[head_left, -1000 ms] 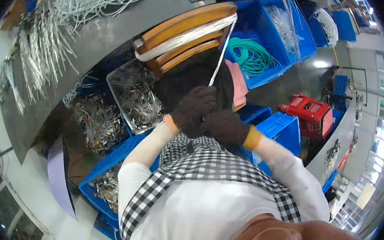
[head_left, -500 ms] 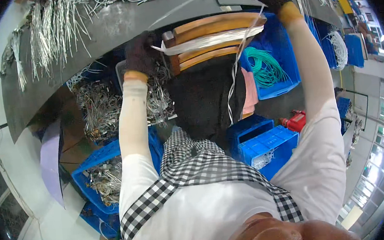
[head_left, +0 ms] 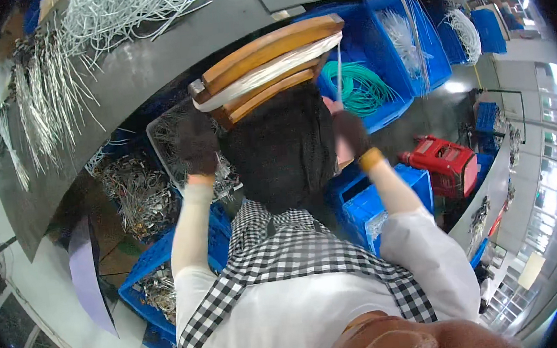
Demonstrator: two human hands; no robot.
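Observation:
A wooden chair back (head_left: 274, 52) stands before me with a bundle of white strands (head_left: 269, 72) stretched across it and wrapped round both ends. Black cloth (head_left: 279, 147) covers the seat. From the right end of the wrap, a single white strand (head_left: 339, 69) runs down to my right hand (head_left: 352, 134), which is closed on it beside the seat. My left hand (head_left: 198, 144), also in a dark glove, is just below the chair back's left end. Its fingers are smeared and dark, and I cannot make out whether they hold anything.
Silvery wires (head_left: 43, 102) and white cables (head_left: 135, 11) lie on the grey worktable (head_left: 131, 74). A blue bin with green cable coils (head_left: 360, 90) sits at right. A red plastic container (head_left: 447, 166) stands beyond it. Tangled wire parts (head_left: 138, 193) fill the left side.
My right hand has swung down from above the table to beside the seat, bringing the strand along the chair's right side. My left hand has dropped lower. The view has shifted.

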